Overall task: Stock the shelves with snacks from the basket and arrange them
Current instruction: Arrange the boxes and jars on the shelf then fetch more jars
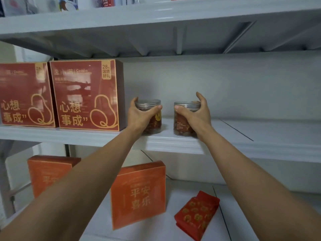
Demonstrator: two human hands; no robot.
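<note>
Two clear plastic snack jars with brown contents stand on the middle white shelf (243, 136). My left hand (139, 115) grips the left jar (152, 122) just below its lid, right beside a dark red gift box (86, 94). My right hand (194, 115) grips the right jar (182, 129) the same way. A small gap separates the two jars. Both jars rest near the shelf's front edge. The basket is out of view.
A second dark red gift box (24, 94) stands at far left. On the lower shelf stand two orange boxes (139, 193) (48, 173), and a red foil pouch (196, 214) lies flat. The top shelf holds other packages (69, 3). The middle shelf is bare to the right of the jars.
</note>
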